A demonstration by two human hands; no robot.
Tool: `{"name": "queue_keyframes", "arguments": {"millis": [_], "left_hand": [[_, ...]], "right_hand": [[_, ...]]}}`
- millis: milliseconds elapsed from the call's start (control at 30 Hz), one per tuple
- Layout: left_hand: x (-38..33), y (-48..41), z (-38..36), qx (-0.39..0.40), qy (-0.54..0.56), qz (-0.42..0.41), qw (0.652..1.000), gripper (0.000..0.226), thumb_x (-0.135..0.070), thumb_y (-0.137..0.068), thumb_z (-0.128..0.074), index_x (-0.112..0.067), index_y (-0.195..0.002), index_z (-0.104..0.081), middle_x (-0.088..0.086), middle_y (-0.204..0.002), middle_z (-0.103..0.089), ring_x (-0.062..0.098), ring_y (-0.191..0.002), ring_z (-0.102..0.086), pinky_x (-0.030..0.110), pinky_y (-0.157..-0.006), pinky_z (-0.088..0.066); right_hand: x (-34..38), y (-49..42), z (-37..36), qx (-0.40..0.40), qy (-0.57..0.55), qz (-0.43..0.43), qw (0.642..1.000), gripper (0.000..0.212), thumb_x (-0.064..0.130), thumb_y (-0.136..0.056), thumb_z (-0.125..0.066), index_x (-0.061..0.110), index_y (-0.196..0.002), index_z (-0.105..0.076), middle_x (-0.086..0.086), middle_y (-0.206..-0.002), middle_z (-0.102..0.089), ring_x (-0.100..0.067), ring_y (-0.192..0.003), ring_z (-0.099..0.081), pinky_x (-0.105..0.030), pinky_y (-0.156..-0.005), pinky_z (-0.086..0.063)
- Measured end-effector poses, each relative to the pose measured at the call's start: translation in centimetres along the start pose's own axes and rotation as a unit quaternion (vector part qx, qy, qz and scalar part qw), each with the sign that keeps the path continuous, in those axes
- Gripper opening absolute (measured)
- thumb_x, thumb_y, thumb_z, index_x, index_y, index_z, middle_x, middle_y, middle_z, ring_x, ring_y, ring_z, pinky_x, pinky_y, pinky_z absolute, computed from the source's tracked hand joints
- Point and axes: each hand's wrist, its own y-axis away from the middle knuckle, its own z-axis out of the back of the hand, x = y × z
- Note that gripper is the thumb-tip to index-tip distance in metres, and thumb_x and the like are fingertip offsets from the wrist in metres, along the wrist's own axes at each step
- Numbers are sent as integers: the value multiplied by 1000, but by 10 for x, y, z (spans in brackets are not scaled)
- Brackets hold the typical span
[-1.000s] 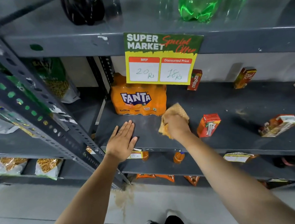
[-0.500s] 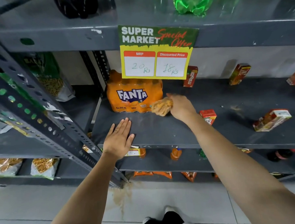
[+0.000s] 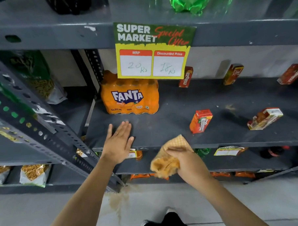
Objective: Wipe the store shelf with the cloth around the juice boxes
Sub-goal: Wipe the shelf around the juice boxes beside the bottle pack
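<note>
A dark grey shelf [image 3: 170, 115] carries several juice boxes: an orange one [image 3: 200, 121] upright near the front, one lying on its side [image 3: 264, 119] to the right, and three [image 3: 186, 77] [image 3: 232, 74] [image 3: 290, 74] along the back. My right hand [image 3: 186, 162] grips a bunched orange checked cloth [image 3: 167, 161] in front of and just below the shelf's front edge, off the surface. My left hand [image 3: 118, 141] lies flat, fingers apart, on the shelf's front left part.
A shrink-wrapped Fanta pack [image 3: 129, 97] stands at the shelf's left back. A price sign [image 3: 153, 51] hangs from the shelf above. A slanted perforated metal upright [image 3: 43, 127] runs at the left. Snack bags and bottles fill the lower shelves. A stain [image 3: 118, 201] marks the floor.
My right hand has pulled the cloth back from beside the Fanta pack to the shelf's front edge and off the surface. The left hand stays flat on the shelf.
</note>
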Motion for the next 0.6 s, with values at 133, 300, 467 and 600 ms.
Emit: {"name": "queue_keyframes", "arguments": {"millis": [133,300,467,600], "left_hand": [[-53,-17,8,-37,53,-94,993,54,-34,-102,-26,-12,-151,-23,3,-159,-23,14,-147,-12,37,-120,6],[-105,-58,7,-37,132,-83,987,52,-34,-103,-30,-14,-150,-26,1,-160,-18,15,-148,-3,31,-120,2],[-133,-79,-9,5,69,7,998,57,-41,-102,-24,-15,-152,-16,1,-162,-10,16,-148,3,39,-121,-1],[-142,-69,-17,-70,60,77,993,59,-40,-99,-19,-9,-149,-27,8,-161,-15,20,-148,-2,43,-120,-5]], "right_hand": [[-25,39,60,-5,-104,-40,994,50,8,-78,-64,54,-96,-71,24,-99,-74,4,-97,-67,-16,-85,-51],[-97,44,155,-178,-114,-142,967,42,-3,-67,-61,35,-74,-77,4,-65,-74,-14,-68,-70,-33,-60,-53],[-128,-44,206,-257,-126,-67,956,27,1,-77,-68,18,-95,-77,-1,-77,-71,-10,-77,-60,-18,-67,-46],[-113,-146,199,-159,-104,46,981,36,1,-85,-52,20,-105,-74,-7,-105,-73,-21,-87,-66,-23,-74,-53]]}}
